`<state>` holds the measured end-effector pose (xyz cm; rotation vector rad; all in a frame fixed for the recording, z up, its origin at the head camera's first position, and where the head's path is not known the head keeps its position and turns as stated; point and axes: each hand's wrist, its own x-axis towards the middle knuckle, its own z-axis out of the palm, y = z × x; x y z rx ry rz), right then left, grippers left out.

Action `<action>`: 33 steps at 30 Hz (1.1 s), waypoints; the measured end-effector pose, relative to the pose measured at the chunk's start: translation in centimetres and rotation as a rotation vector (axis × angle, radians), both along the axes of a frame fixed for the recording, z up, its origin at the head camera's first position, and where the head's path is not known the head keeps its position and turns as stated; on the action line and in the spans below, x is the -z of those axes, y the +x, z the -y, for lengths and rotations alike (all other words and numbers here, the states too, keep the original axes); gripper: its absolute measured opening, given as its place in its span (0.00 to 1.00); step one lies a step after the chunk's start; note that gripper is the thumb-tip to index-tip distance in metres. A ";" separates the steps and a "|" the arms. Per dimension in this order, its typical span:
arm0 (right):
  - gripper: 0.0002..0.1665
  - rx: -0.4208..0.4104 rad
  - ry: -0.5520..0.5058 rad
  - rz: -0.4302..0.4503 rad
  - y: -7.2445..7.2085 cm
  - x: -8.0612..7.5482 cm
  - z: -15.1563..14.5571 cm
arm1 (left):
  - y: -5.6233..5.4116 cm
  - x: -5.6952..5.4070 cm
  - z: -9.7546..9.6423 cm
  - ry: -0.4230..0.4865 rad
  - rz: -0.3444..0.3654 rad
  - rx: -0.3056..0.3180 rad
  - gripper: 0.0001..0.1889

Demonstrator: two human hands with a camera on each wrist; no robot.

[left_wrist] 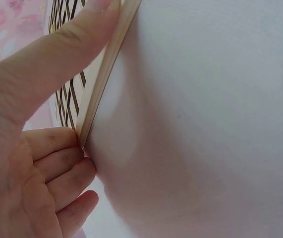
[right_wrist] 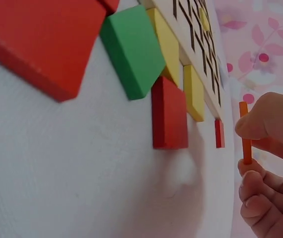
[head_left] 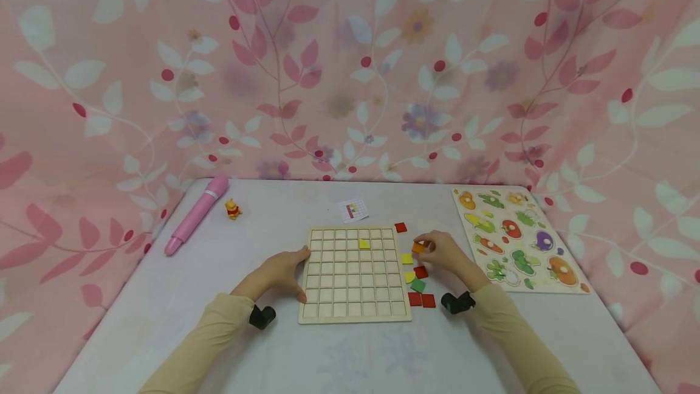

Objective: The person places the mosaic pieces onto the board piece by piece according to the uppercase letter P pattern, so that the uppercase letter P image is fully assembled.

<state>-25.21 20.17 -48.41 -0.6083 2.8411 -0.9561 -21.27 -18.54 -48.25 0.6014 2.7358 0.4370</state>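
Observation:
My left hand rests against the left edge of a light wooden grid board, thumb and fingers spread apart along its rim. In the left wrist view the thumb touches the frame and the fingertips meet its side. Between thumb and fingertips my right hand pinches an orange square tile, raised just right of the board. One yellow tile sits in a cell in the second row. Beside the board's right edge lie several red tiles, yellow ones and a green tile.
A small printed card with a coloured grid lies behind the board. At the right is a vegetable picture board. A pink pen-like stick and a small bear figurine are at the back left. Floral curtain surrounds the white table.

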 end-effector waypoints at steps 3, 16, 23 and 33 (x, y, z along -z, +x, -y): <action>0.19 -0.034 -0.005 -0.013 -0.1 -0.1 0.0 | 0.0 0.0 -0.1 -0.002 -0.003 -0.003 0.60; 0.15 -0.082 -0.035 -0.102 -0.5 -1.4 0.4 | 0.1 0.0 0.1 -0.005 0.004 -0.013 0.60; 0.14 -0.089 -0.040 -0.137 -1.2 -2.5 1.8 | -0.1 0.0 0.2 0.026 0.007 -0.013 0.57; 0.12 -0.185 -0.098 -0.229 -2.1 -3.0 4.5 | -0.4 -0.1 0.4 0.032 0.009 -0.023 0.54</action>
